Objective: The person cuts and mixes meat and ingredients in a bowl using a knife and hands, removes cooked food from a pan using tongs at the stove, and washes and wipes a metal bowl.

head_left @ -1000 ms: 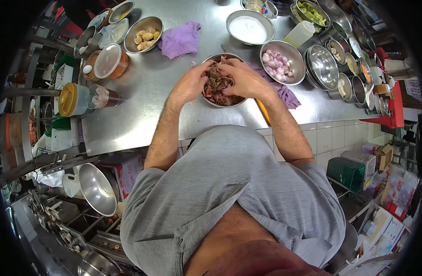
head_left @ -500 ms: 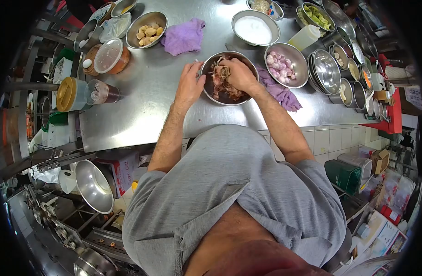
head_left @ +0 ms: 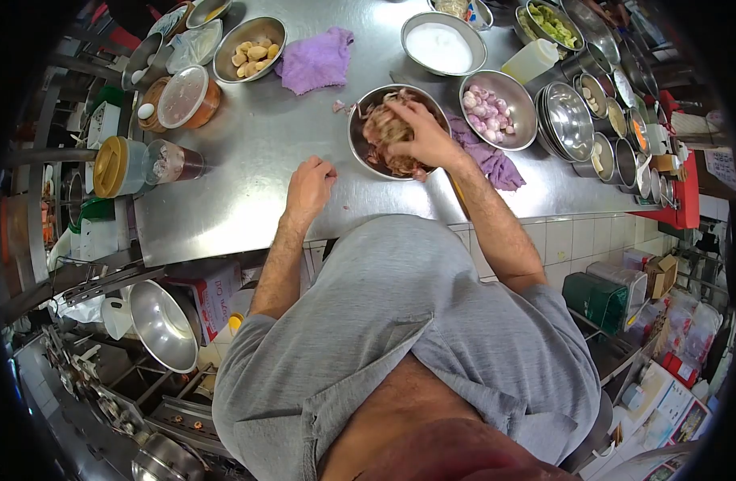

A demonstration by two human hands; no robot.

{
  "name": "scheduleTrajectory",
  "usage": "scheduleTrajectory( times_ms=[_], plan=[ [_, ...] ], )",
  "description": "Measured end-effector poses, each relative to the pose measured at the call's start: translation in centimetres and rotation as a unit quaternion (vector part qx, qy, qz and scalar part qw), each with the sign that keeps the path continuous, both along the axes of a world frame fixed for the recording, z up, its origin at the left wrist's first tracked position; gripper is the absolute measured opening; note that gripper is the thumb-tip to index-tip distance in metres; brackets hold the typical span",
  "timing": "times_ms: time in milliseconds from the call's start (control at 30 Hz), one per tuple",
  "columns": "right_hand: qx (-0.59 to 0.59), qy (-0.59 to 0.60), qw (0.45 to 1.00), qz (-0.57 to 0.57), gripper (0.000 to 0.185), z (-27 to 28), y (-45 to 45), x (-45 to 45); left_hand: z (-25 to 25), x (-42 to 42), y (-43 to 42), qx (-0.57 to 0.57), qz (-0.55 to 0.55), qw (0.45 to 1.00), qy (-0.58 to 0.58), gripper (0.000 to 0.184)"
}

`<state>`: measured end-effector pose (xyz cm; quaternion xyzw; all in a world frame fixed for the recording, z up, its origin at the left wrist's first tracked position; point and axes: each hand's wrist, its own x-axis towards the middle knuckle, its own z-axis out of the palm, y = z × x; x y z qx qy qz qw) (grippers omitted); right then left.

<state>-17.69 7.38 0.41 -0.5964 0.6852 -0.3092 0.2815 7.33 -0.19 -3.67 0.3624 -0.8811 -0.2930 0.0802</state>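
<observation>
A metal bowl (head_left: 357, 143) holds reddish-brown shredded stuff with thin strands (head_left: 388, 128), partly blurred. My right hand (head_left: 424, 138) is in this bowl, fingers spread over and around the shreds. My left hand (head_left: 311, 186) is off the bowl, to its lower left near the table's front edge, with its fingers curled in; nothing shows in them. A few pale scraps (head_left: 339, 106) lie on the steel table (head_left: 247, 152) just left of the bowl. Right of it is a bowl of peeled shallots (head_left: 486, 112), beside a crumpled purple cloth (head_left: 496, 164).
Behind stand a bowl of white powder (head_left: 438, 48) and a squeeze bottle (head_left: 531, 61). Another purple cloth (head_left: 316, 62) and a bowl of yellowish pieces (head_left: 254, 58) are at the back left. Lidded tubs (head_left: 190, 96) stand left, stacked metal bowls (head_left: 567, 120) right.
My left hand has left the bowl's rim and moved down-left, its fingers curling. My right hand has stayed in the bowl, and its fingers have spread over the shreds.
</observation>
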Motion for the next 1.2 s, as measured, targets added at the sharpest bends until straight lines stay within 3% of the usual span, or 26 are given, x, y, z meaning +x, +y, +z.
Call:
scheduleTrajectory(
  times_ms=[133,167,267,467,533,567,633,733,800,867,933,1000,1033,1067,1133,1200],
  plan=[
    [0.094,0.083,0.992,0.033,0.085,2.6,0.7,0.8,-0.6,0.1,0.3,-0.046,-0.024,0.999,-0.007,0.013],
    [0.054,0.125,0.99,0.042,0.078,1.5,0.8,0.8,-0.7,0.1,0.4,-0.047,-0.025,0.999,-0.007,0.013],
    [0.079,0.188,0.979,0.031,0.073,-0.5,0.1,1.3,-0.4,-0.1,0.4,-0.04,-0.014,0.999,0.014,0.012],
    [0.021,0.152,0.988,-0.014,0.063,0.0,-0.3,1.5,1.4,0.3,0.8,-0.094,0.026,0.992,0.078,0.021],
    [-0.076,0.152,0.985,-0.033,0.064,1.8,0.1,1.6,1.6,0.9,0.3,-0.021,0.069,0.988,0.139,0.025],
    [-0.052,0.188,0.981,-0.02,0.064,3.0,0.3,1.8,1.9,1.0,0.1,-0.019,0.071,0.988,0.139,0.025],
    [-0.032,0.219,0.975,0.023,0.064,2.3,1.0,1.6,2.8,0.9,-0.3,0.092,0.097,0.982,0.132,0.026],
    [-0.062,0.249,0.964,0.062,0.06,3.8,1.5,1.3,1.6,0.9,-1.2,-0.002,0.099,0.985,0.144,0.03],
    [-0.134,0.142,0.981,-0.02,0.053,5.7,2.1,0.9,0.8,0.5,-2.1,-0.002,0.094,0.984,0.15,0.033],
    [-0.151,0.117,0.979,-0.077,0.044,4.8,3.2,-0.2,-0.2,-0.4,-3.3,-0.003,0.085,0.984,0.157,0.035],
    [-0.113,0.084,0.958,-0.251,0.041,4.0,4.6,-0.5,-1.2,-2.2,-4.7,0.0,0.08,0.981,0.176,0.036],
    [-0.116,0.059,0.959,-0.253,0.044,0.5,5.4,-1.5,-2.0,-4.1,-6.1,-0.048,0.063,0.982,0.172,0.038],
    [-0.025,-0.126,0.944,-0.305,0.047,0.6,5.9,-0.6,-2.1,-5.2,-6.7,-0.097,0.048,0.98,0.166,0.04],
    [0.065,-0.307,0.885,-0.344,0.049,0.5,6.2,0.0,-2.2,-6.2,-7.1,-0.096,0.044,0.98,0.168,0.04],
    [0.07,-0.35,0.872,-0.334,0.046,-0.3,6.8,0.6,-2.3,-7.7,-7.6,-0.125,0.026,0.98,0.154,0.034],
    [0.079,-0.455,0.825,-0.325,0.039,-0.8,7.2,1.3,-2.4,-8.4,-8.1,-0.117,-0.021,0.984,0.131,0.029]
  ],
)
